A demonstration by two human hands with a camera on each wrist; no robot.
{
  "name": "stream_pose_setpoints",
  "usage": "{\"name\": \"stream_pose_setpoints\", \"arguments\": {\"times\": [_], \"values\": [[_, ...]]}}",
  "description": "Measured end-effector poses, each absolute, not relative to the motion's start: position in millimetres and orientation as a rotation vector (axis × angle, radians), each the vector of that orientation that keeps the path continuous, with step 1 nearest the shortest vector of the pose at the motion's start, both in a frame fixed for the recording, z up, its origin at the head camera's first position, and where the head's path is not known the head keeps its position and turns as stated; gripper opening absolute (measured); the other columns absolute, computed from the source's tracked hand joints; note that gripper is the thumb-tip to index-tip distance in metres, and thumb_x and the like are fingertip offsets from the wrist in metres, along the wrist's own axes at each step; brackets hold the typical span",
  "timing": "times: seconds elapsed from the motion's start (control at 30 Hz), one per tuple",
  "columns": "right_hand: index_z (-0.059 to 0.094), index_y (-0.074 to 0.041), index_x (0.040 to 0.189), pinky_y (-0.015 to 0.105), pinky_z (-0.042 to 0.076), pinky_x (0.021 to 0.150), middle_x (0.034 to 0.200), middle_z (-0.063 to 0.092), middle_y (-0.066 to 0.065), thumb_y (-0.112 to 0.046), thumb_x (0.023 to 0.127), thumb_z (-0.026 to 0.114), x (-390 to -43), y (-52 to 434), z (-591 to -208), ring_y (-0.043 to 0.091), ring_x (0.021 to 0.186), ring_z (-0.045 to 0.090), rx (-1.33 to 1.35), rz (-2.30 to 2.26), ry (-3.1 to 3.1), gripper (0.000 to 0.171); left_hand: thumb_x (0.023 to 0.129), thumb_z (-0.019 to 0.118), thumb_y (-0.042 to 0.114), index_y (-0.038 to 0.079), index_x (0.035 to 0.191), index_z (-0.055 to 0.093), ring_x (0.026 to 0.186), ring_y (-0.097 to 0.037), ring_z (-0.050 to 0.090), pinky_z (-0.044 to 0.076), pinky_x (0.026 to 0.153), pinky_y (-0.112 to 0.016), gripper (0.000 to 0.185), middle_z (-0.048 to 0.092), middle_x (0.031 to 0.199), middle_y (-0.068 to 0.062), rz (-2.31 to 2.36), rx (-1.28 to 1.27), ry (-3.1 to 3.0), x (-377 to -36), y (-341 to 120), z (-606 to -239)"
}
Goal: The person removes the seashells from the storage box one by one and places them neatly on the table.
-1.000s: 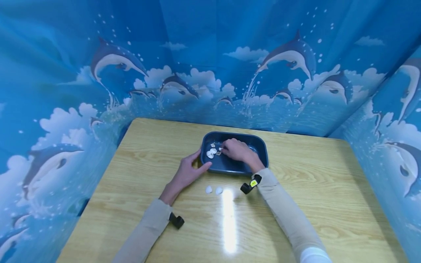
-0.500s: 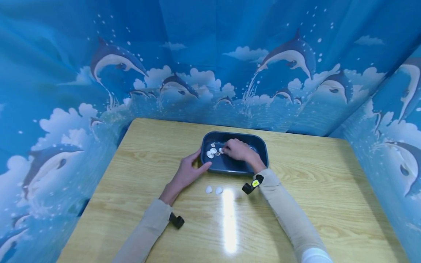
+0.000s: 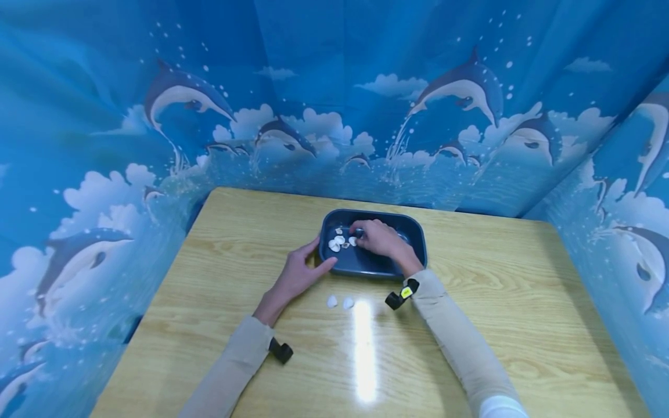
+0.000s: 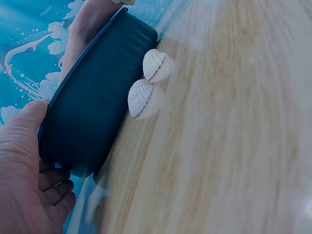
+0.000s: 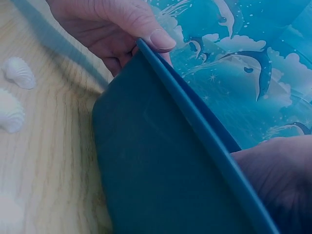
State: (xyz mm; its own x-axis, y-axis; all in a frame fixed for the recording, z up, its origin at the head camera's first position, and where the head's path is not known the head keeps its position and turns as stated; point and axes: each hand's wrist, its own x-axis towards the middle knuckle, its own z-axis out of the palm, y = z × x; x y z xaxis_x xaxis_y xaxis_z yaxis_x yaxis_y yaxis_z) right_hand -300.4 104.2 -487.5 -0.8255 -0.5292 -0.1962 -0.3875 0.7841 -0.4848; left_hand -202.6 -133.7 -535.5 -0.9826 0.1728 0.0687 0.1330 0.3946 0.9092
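Observation:
A dark blue tray [image 3: 413,232] sits at the table's far middle with several white shells [image 3: 336,242] in its left end. My right hand [image 3: 377,237] reaches into the tray, its curled fingertips pinching a white shell [image 3: 352,240]. My left hand [image 3: 297,274] grips the tray's near left corner, thumb on the rim. In the left wrist view that left hand [image 4: 24,185] wraps the tray wall [image 4: 92,112]. The right wrist view shows the tray wall [image 5: 161,170] and the left thumb [image 5: 146,29] over its rim.
Two white shells [image 3: 340,302] lie on the wooden table [image 3: 219,261] just in front of the tray, seen close as shells [image 4: 148,80] in the left wrist view. Blue dolphin-print curtains [image 3: 334,104] close off the back and both sides. A light glare streaks the near table.
The right hand has shifted slightly inside the tray, its fingertips staying at the shell. The left hand and the two shells on the table have not moved.

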Motion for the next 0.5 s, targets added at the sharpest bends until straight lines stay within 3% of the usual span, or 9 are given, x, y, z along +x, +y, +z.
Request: {"name": "stream_pose_setpoints", "arguments": {"times": [0.17,0.37,0.5], "values": [[0.073,-0.013,0.126,0.032,0.045,0.063,0.105,0.071,0.005,-0.015,0.103,0.066,-299.5,105.6,-489.9,0.016,0.069,0.055,-0.749,-0.614,2.629,0.024,0.096,0.074,0.049,0.014,0.159,0.041,0.152,-0.024,0.038,0.031,0.126,-0.048,0.08,0.043,0.162,-0.006,1.684,0.284,2.584,-201.8,-134.1,-535.5],[0.071,-0.011,0.125,0.03,0.046,0.06,0.085,0.066,0.003,-0.02,0.103,0.068,-296.2,106.0,-488.6,0.017,0.068,0.056,-0.72,-0.558,2.617,0.024,0.096,0.074,0.05,0.014,0.16,0.041,0.153,-0.025,0.037,0.031,0.126,-0.048,0.081,0.042,0.163,-0.006,1.668,0.273,2.591,-201.5,-134.3,-536.0],[0.072,-0.007,0.123,0.029,0.048,0.06,0.089,0.067,0.002,-0.022,0.102,0.07,-294.2,105.7,-487.2,0.015,0.07,0.059,-0.707,-0.528,2.623,0.026,0.096,0.075,0.046,0.013,0.159,0.041,0.153,-0.026,0.036,0.03,0.126,-0.048,0.079,0.042,0.163,-0.007,1.673,0.273,2.596,-202.1,-133.8,-535.8]]}}
